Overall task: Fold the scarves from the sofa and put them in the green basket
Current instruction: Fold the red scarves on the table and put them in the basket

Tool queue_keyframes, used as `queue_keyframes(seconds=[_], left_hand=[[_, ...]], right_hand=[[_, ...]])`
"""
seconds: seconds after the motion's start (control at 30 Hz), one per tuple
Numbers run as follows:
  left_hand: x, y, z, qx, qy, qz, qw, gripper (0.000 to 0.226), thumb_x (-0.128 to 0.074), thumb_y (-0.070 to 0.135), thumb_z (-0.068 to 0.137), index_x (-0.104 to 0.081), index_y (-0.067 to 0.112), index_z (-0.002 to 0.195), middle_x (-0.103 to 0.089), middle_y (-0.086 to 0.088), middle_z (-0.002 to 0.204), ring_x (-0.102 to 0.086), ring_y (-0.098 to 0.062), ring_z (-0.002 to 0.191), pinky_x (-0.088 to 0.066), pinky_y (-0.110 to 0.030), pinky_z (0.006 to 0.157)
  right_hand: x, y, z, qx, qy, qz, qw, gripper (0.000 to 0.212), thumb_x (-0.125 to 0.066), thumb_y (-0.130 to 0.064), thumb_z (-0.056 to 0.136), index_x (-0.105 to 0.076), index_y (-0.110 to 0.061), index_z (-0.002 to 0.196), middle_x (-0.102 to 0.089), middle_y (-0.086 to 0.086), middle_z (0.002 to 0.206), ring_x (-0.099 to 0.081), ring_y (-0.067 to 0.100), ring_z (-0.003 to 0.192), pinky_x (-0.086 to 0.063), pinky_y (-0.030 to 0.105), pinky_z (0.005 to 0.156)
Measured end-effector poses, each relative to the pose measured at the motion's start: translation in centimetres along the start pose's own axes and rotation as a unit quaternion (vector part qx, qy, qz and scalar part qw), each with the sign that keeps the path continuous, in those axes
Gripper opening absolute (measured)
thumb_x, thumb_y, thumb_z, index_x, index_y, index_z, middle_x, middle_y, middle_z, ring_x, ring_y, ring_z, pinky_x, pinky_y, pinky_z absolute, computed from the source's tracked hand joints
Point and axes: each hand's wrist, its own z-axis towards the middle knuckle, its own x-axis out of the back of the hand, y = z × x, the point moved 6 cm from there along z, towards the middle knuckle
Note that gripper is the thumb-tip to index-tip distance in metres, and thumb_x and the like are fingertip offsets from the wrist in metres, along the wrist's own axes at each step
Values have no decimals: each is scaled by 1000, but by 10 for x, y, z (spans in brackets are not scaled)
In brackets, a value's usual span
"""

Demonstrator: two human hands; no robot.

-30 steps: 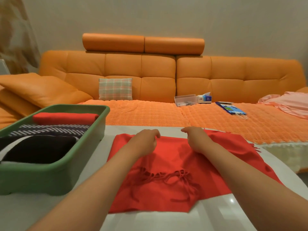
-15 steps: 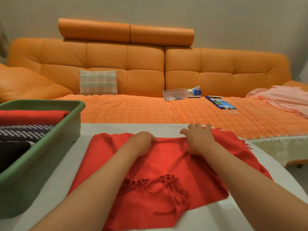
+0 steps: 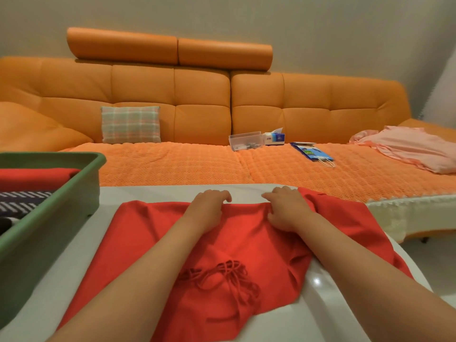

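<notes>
Red scarf (image 3: 222,243) lies spread mid-surface on white surface (image 3: 160,193); fingers of left hand (image 3: 209,208) and right hand (image 3: 287,211) curl round its 12 o'clock hem. Green basket (image 3: 49,230) at 9 o'clock, cut off by frame edge. Orange sofa (image 3: 202,95) beyond.

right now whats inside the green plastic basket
A folded red scarf, a folded dark scarf with white stripes and a black folded cloth; anything beneath them is covered.

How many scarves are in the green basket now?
3: a red scarf at the far end, a striped scarf in the middle, a black scarf nearest, mostly cropped. Others may be hidden.
</notes>
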Motion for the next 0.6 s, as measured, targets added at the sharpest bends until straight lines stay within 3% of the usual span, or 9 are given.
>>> queue_keyframes(seconds=[0.07, 0.13, 0.2, 0.27, 0.37, 0.4, 0.47, 0.53, 0.6], left_hand=[[5, 3, -4, -33, 5, -2, 999, 34, -53, 2, 80, -63, 24, 104, -59, 4, 99, -55, -21, 102, -42, -33, 82], [7, 2, -9, -47, -22, 7, 999, 26, -54, 5, 77, -60, 28, 88, -51, 11, 86, -54, -18, 94, -42, -31, 74], [4, 0, -14, -46, -77, 8, 996, 20, -57, 14, 74, -56, 33, 78, -49, 13, 80, -54, -15, 89, -45, -31, 73], [2, -2, -17, -33, -121, -3, 992, 4, -57, 30, 73, -60, 32, 72, -54, 12, 85, -57, -13, 87, -49, -34, 79], [0, -6, -16, -26, -110, -12, 993, 35, -49, 49, 81, -66, 19, 73, -63, 3, 92, -60, -15, 86, -50, -39, 84], [0, -7, -16, -20, -101, -21, 994, 34, -52, 48, 86, -66, 19, 76, -66, 2, 93, -61, -16, 87, -50, -38, 84], [4, -6, -16, -12, -82, -35, 996, 10, -64, 34, 88, -65, 24, 92, -67, 7, 97, -61, -15, 91, -49, -34, 86], [6, -6, -16, -12, -73, -55, 996, 22, -68, 23, 86, -66, 26, 108, -66, 9, 99, -60, -12, 92, -48, -30, 86], [10, -5, -13, -22, -56, -31, 998, 24, -67, 22, 87, -72, 29, 109, -68, 9, 101, -60, -12, 96, -48, -28, 86]], right_hand=[[2, -3, -1, 17, 3, -25, 1000, 32, -55, -20, 87, -63, -33, 116, -62, -5, 124, -51, 22, 121, -28, 40, 104], [9, -5, -5, 47, 28, -17, 998, 19, -58, -18, 82, -60, -34, 92, -67, -10, 107, -57, 17, 107, -27, 36, 100], [14, -6, -9, 68, 36, 15, 997, 14, -61, -20, 77, -56, -33, 80, -67, -11, 92, -59, 12, 91, -29, 32, 100], [13, -5, -14, 66, -10, 72, 995, 3, -66, -29, 77, -63, -30, 75, -65, -14, 78, -59, 9, 78, -40, 28, 93], [7, -6, -20, 25, -85, 179, 980, 32, -66, -46, 87, -68, -26, 62, -65, -9, 64, -60, 6, 64, -47, 25, 65], [7, -6, -19, 22, -66, 194, 979, 34, -63, -42, 91, -66, -26, 62, -65, -8, 66, -59, 6, 65, -46, 27, 66], [8, -2, -14, 7, -21, 188, 982, 7, -64, -33, 93, -68, -30, 87, -68, -6, 91, -63, 11, 88, -47, 29, 81], [2, -1, -11, -16, -40, 177, 983, 35, -67, -31, 91, -64, -28, 125, -67, -3, 116, -61, 17, 111, -46, 30, 96], [-1, -1, -6, -31, -48, 157, 986, 36, -70, -31, 87, -69, -28, 123, -69, -6, 118, -61, 17, 114, -48, 33, 99]])
